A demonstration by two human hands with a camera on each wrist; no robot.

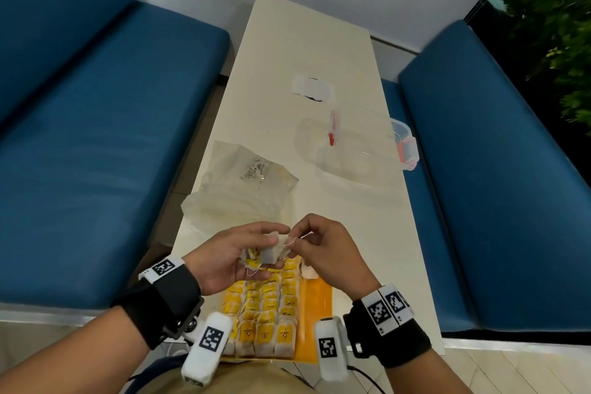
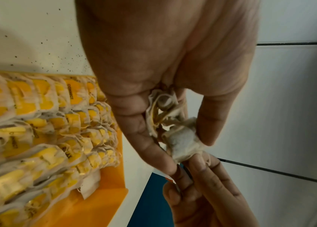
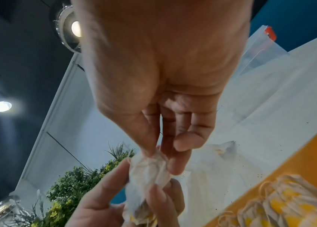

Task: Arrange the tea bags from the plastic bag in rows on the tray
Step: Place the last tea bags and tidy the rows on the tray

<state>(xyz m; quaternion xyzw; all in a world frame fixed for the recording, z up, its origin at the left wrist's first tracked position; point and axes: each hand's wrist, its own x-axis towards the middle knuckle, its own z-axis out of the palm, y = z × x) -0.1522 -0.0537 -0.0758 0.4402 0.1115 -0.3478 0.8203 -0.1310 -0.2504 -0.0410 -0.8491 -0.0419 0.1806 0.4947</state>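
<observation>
My left hand (image 1: pixel 236 253) grips a bunch of tea bags (image 1: pixel 262 254) above the far end of the orange tray (image 1: pixel 319 313). In the left wrist view the bunch of tea bags (image 2: pixel 177 138) sits between thumb and fingers. My right hand (image 1: pixel 323 249) pinches the top of one tea bag (image 3: pixel 149 167) and its white string (image 1: pixel 299 238). Rows of yellow-tagged tea bags (image 1: pixel 265 313) fill the tray's left and middle; its right strip is bare. The crumpled plastic bag (image 1: pixel 243 189) lies on the table just beyond my hands.
A narrow cream table (image 1: pixel 307 73) runs away from me between two blue benches (image 1: pixel 96 137). A clear lidded container (image 1: pixel 361 150) with orange clips stands at the right edge. A small white packet (image 1: pixel 311 88) lies farther back. Green plants (image 1: pixel 556 25) are at far right.
</observation>
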